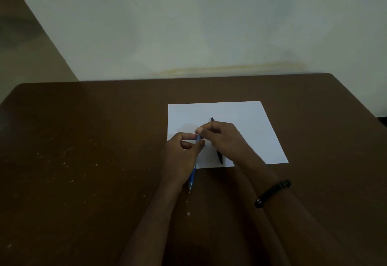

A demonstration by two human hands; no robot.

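A white sheet of paper (247, 123) lies flat on the brown table (83, 150). My left hand (180, 156) grips a blue pen (192, 176) above the sheet's near left corner, its tip pointing toward me. My right hand (222, 138) meets the left over the paper, and its thumb and fingertips pinch the top end of the blue pen. A black pen (219, 156) lies on the paper under my right hand, only its two ends showing.
A pale wall (188, 24) stands right behind the table's far edge. Floor (25, 45) shows at the far left. A black bead bracelet (272, 192) sits on my right wrist. Small light specks dot the tabletop.
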